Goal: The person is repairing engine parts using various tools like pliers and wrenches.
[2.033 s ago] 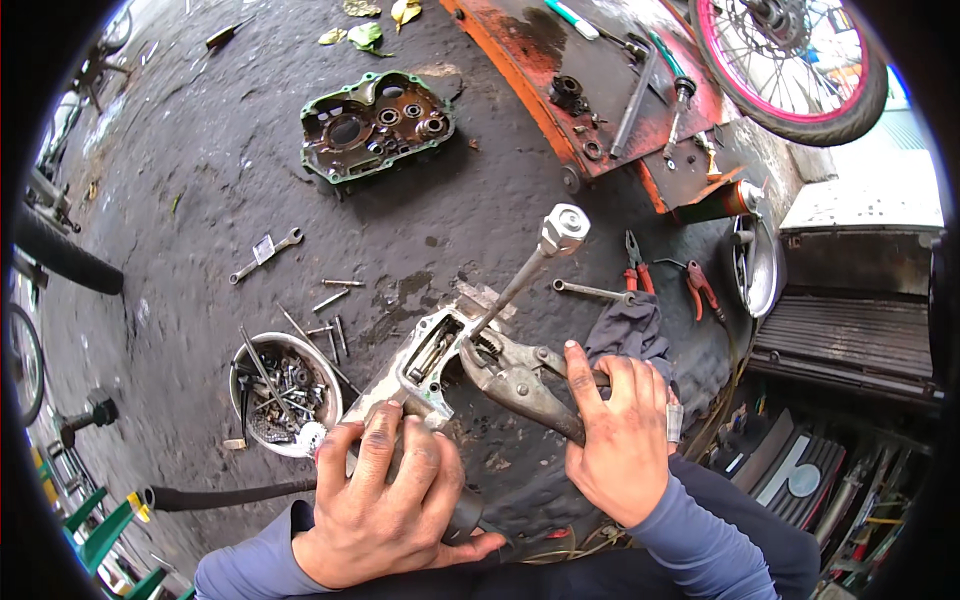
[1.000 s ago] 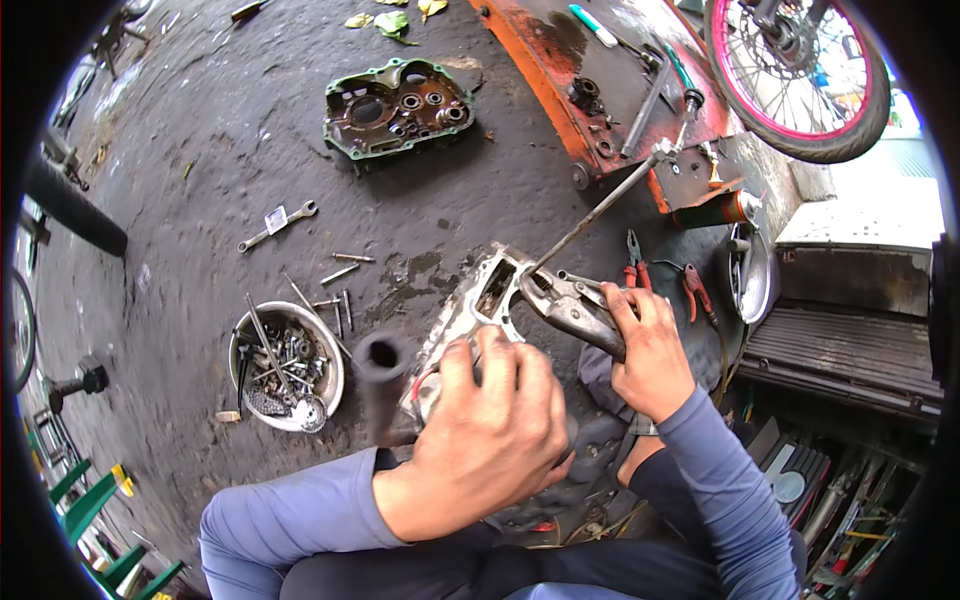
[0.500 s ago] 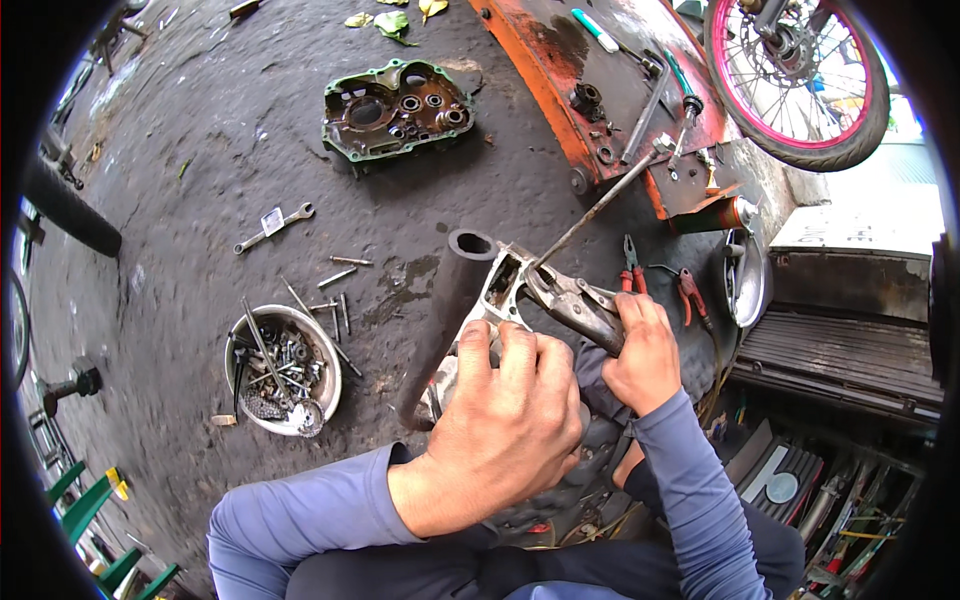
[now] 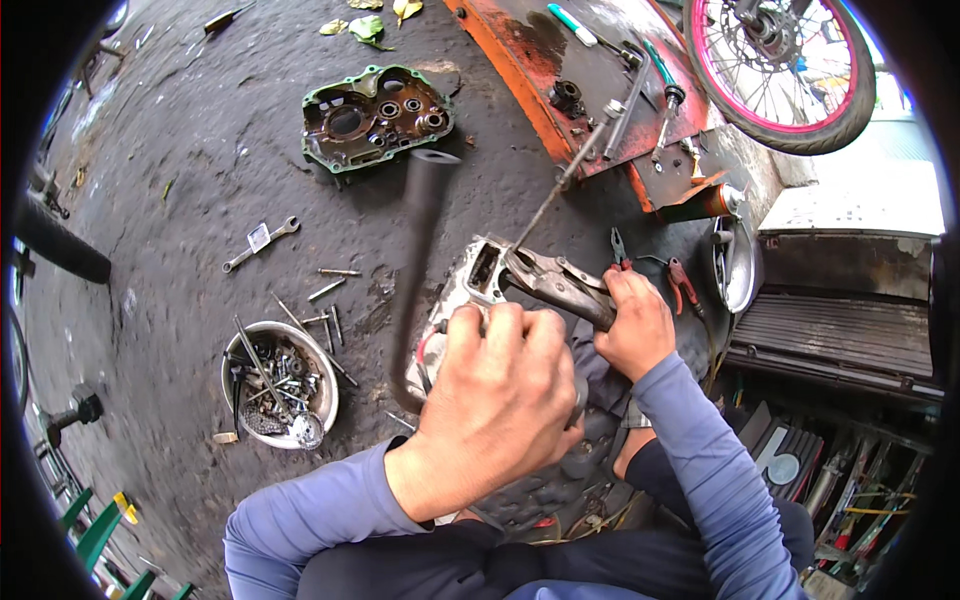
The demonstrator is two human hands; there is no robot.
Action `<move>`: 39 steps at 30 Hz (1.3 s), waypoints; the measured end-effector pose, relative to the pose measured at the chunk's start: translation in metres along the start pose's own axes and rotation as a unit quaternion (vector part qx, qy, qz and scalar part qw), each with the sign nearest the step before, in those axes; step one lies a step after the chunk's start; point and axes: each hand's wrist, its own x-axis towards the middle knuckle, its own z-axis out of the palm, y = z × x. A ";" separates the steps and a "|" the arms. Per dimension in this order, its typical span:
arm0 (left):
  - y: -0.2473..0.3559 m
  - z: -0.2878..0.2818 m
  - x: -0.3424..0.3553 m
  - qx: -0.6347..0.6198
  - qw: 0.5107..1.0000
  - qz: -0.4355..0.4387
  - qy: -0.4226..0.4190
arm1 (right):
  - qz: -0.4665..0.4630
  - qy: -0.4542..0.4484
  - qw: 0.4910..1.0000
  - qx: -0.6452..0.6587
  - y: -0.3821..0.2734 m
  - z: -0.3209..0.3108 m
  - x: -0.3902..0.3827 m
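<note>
Near the middle, my left hand (image 4: 500, 385) is closed with curled fingers over a pale metal engine casing (image 4: 455, 300), hiding much of it. My right hand (image 4: 638, 320) grips the handles of locking pliers (image 4: 560, 287). Their jaws are clamped on the lower end of a long, thin metal rod (image 4: 562, 185), just at the casing's upper corner. That rod slants up and to the right. Left of the casing a black rubber tube (image 4: 415, 260) rises, its lower end close to my left hand.
An opened engine case half (image 4: 375, 120) and a wrench (image 4: 262, 245) lie on the dark ground. Loose bolts surround a bowl (image 4: 327, 400) of hardware at left. Red-handled pliers (image 4: 683, 285) lie right, below an orange metal stand (image 4: 530, 95) with tools. A motorcycle wheel (image 4: 850, 120) stands beyond.
The rubber tube's upper end has swung up and away from the casing. The casing, rod and locking pliers have shifted slightly, with both hands keeping their hold.
</note>
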 end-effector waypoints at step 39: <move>-0.013 0.002 0.010 0.074 0.993 -0.024 0.086 | 0.017 -0.108 0.993 -0.054 0.006 -0.009 0.026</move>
